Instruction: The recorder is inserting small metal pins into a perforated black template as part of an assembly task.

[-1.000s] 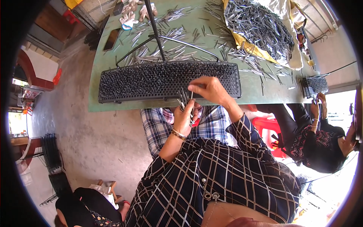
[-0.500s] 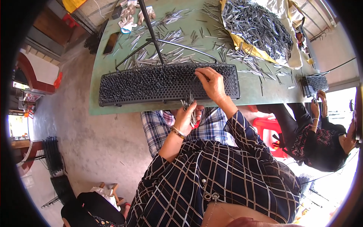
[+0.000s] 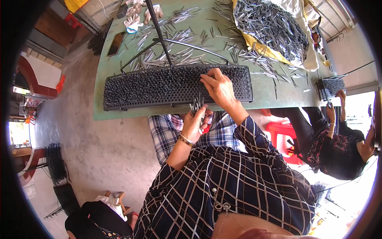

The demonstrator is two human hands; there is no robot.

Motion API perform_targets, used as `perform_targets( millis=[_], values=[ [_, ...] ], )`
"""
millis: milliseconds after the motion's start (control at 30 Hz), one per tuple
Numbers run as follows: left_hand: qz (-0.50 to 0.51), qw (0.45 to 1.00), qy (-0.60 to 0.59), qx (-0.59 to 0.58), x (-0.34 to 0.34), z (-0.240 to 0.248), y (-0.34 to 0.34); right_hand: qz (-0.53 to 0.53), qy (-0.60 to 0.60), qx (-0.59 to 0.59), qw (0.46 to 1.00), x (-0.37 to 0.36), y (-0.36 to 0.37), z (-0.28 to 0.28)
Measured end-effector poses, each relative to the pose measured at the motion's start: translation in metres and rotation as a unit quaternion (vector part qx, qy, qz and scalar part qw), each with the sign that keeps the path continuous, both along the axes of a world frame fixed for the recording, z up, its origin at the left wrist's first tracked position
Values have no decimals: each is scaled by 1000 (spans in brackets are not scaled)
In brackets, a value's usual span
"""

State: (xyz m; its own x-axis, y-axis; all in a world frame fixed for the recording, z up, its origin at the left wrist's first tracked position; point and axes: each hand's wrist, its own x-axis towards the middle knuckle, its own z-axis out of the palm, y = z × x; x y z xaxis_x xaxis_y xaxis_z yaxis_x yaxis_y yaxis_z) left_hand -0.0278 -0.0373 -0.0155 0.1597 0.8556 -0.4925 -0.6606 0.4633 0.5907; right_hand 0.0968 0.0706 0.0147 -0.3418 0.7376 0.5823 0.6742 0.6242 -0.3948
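A long black perforated panel [image 3: 139,89] lies across the near edge of the table, its rows of holes largely filled with short upright dark rods. At the right end, many holes show bare. My left hand [image 3: 193,125], just below the panel's front edge, is closed around a bundle of thin metal rods [image 3: 196,104] that point up toward the panel. Over the panel, right of its middle, my right hand [image 3: 218,88] has its thumb and fingers pinched against the surface. Whatever lies between those fingertips is too small to make out.
Loose rods [image 3: 183,38] lie scattered over the green table [image 3: 101,107]. A yellow-edged sack [image 3: 274,34] heaped with rods sits at the far right. White gloves [image 3: 133,24] and a phone [image 3: 116,44] lie far left. A black frame bar [image 3: 159,32] rises behind the panel. A co-worker [image 3: 338,147] sits right.
My right hand has shifted slightly left and down on the panel, its fingers closer to the surface. My left hand keeps its bundle in nearly the same place.
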Motion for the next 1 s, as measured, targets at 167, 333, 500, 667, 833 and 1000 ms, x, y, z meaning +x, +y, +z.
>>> perform_targets(
  millis=[167, 333, 500, 667, 833, 1000],
  values=[
    [-13, 998, 42, 44, 3, 1, 0, 7, -6, -17, 1000, -1, -1, -4],
    [-13, 997, 48, 56, 2, -1, -4, 25, 127, -185, 974, 1, -9, 9],
    [-20, 992, 75, 97, 5, 1, -3, 98, 191, -482, 850, 16, -18, 12],
    [-29, 995, 64, 64, 7, -4, -1, 67, 216, -470, 854, 29, -8, 16],
    [-10, 998, 45, 40, 8, -9, 3, -25, 327, -329, 886, 24, 4, 12],
    [-12, 998, 58, 32, 8, -7, 0, -49, 328, -302, 894, 21, 6, 1]
  ],
)
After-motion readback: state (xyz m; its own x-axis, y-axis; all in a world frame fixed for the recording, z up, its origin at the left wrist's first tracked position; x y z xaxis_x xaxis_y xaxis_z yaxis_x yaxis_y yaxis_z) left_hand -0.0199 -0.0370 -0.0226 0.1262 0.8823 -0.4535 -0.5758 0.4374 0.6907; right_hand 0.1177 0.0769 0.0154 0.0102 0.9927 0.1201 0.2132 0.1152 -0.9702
